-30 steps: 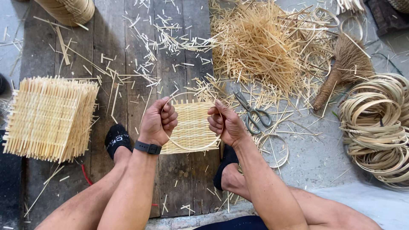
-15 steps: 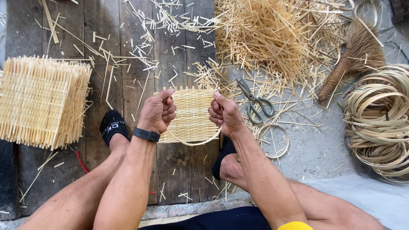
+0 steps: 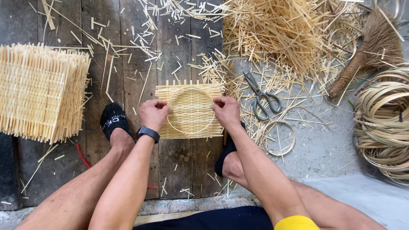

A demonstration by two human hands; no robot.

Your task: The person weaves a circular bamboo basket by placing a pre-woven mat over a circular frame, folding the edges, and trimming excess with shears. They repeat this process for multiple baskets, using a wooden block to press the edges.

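— Gripping what, left hand [image 3: 153, 114]?
— Thin bamboo ring [image 3: 190, 110], left edge; fingers curled shut on it, pressed against the square woven mat [image 3: 189, 127]. Black watch [image 3: 148, 133] on that wrist.

— And the right hand [image 3: 226, 111]?
— Same ring, right edge; fingers closed tight around it, knuckles up.

— Position of ring and mat?
— Ring laid flat on the mat's face, centred, nearly reaching its sides. Mat held low between the two feet in black socks [image 3: 113, 120], over the dark wooden planks [image 3: 179, 170]. Cannot tell whether resting on the planks or held just above.

— Noted to the left?
— Stack of woven mats [image 3: 40, 91], square, same pale colour, well apart from the hands.

— To the right?
— Scissors [image 3: 260, 96] lying shut on grey concrete [image 3: 324, 149], near the right hand. Small loose ring [image 3: 279, 138] just below them. Heap of bamboo slivers [image 3: 289, 34] above. Small brush [image 3: 368, 51] at top right. Coil of bamboo strips [image 3: 383, 123] at the right edge.

— Scattered elsewhere?
— Short offcuts [image 3: 140, 38] across planks and concrete.
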